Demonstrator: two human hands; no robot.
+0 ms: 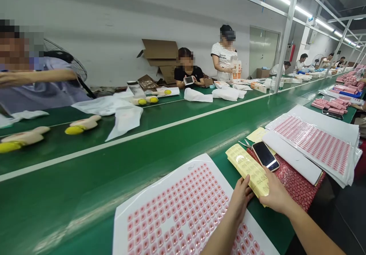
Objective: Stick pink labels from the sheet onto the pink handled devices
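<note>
The left grip (241, 199) and right grip (276, 194) nearly close on the near end of a light, floppy strip of yellow stickers (247, 174) above the green worktop (63, 213), best held along its edges.

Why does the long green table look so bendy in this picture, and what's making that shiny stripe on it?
In the head view, the green conveyor belt bows and looks stretched toward the picture's edges; also in the head view, the ceiling lights seem to cause the pale glare streak across the belt near the bottom.
</note>
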